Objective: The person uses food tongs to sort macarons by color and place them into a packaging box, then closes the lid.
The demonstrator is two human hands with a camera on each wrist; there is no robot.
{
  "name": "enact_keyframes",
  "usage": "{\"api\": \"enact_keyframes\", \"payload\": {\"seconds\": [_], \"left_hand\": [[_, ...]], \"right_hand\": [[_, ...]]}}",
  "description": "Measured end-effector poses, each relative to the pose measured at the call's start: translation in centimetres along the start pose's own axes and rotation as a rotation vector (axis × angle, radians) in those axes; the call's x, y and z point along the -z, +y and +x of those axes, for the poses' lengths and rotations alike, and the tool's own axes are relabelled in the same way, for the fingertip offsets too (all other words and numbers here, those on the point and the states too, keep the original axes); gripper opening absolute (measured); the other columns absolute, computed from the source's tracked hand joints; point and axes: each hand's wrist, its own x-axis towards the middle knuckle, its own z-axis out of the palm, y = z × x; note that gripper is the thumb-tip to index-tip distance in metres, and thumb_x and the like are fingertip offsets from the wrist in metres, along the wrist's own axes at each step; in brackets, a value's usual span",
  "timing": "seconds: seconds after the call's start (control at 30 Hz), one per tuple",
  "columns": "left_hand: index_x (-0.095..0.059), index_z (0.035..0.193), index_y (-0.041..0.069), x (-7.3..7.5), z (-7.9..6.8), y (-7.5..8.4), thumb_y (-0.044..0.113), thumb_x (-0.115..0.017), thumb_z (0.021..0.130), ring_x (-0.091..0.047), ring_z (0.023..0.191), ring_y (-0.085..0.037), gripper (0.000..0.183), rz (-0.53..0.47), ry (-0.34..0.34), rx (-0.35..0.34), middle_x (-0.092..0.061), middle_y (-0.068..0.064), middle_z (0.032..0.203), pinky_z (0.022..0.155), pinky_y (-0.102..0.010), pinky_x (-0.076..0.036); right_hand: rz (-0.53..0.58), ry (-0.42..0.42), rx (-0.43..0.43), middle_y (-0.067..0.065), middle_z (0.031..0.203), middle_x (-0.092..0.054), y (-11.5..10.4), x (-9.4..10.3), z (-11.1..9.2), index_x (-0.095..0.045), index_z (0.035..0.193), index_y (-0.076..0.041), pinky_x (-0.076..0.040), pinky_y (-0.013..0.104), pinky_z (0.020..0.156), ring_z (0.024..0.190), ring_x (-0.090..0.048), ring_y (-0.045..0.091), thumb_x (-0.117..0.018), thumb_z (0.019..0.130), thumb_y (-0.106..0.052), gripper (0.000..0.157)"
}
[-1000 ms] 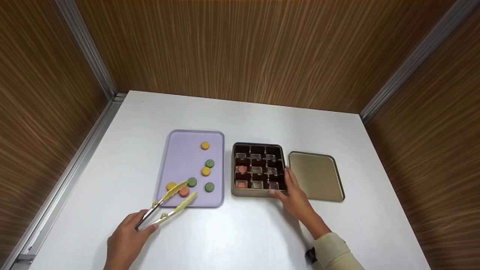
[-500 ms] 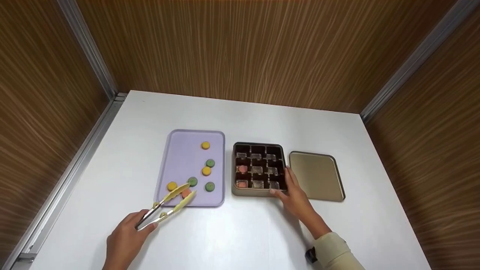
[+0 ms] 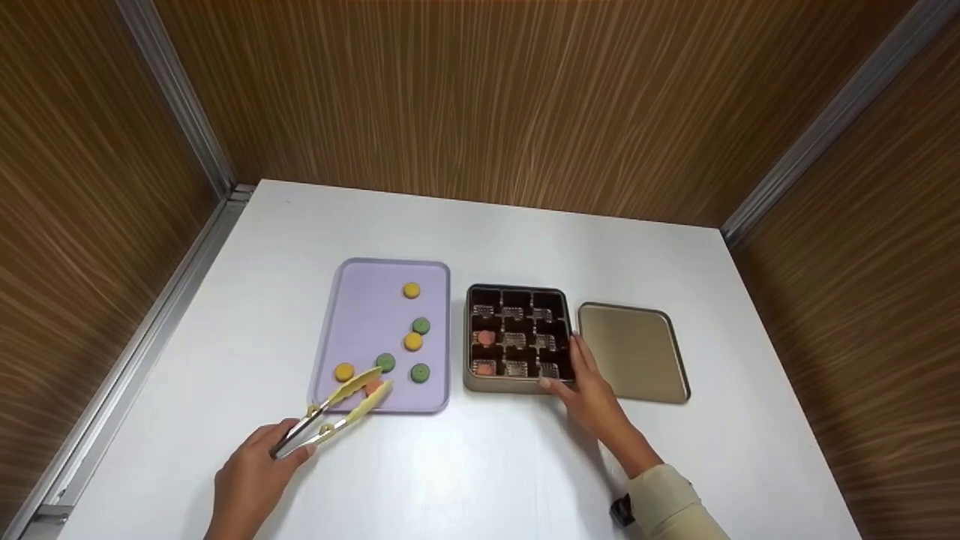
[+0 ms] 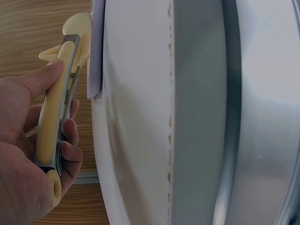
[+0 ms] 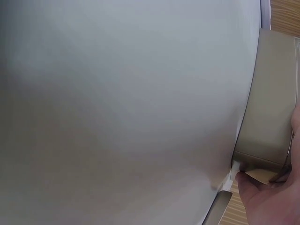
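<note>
Left hand (image 3: 255,472) grips tongs (image 3: 367,403), tips parted about the orange sweet (image 3: 373,386) on the tray (image 3: 367,300), ahead and right of that hand. Right hand (image 3: 590,394) holds the box (image 3: 502,385) by the corner just ahead of it. Our judgement: we should squeeze lightly, both tips even, clear of the green sweet (image 3: 385,362) just beyond, and lift level.
</note>
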Motion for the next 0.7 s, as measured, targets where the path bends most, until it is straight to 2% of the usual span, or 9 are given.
{"api": "enact_keyframes", "payload": {"seconds": [0.47,0.7], "left_hand": [[-0.060,0.139,0.009,0.28,0.20,0.64,0.047,-0.074,0.089,-0.059,0.126,-0.040,0.065,-0.001,-0.018,0.006,-0.063,-0.013,0.136,0.097,-0.061,-0.045],[-0.063,0.136,0.010,0.12,0.39,1.02,0.046,-0.075,0.088,-0.062,0.122,-0.038,0.061,0.000,-0.003,-0.022,-0.065,-0.011,0.133,0.094,-0.060,-0.047]], "right_hand": [[-0.002,0.016,0.007,0.003,0.171,-0.003,0.09,-0.08,0.03,-0.007,0.164,-0.017,-0.030,0.060,0.116,0.151,-0.023,0.041,-0.063,0.088,-0.065,0.106],[0.007,-0.013,-0.018,0.002,0.171,0.000,-0.01,0.01,-0.05,-0.004,0.164,-0.018,-0.031,0.061,0.115,0.152,-0.022,0.040,-0.060,0.087,-0.070,0.108]]}}
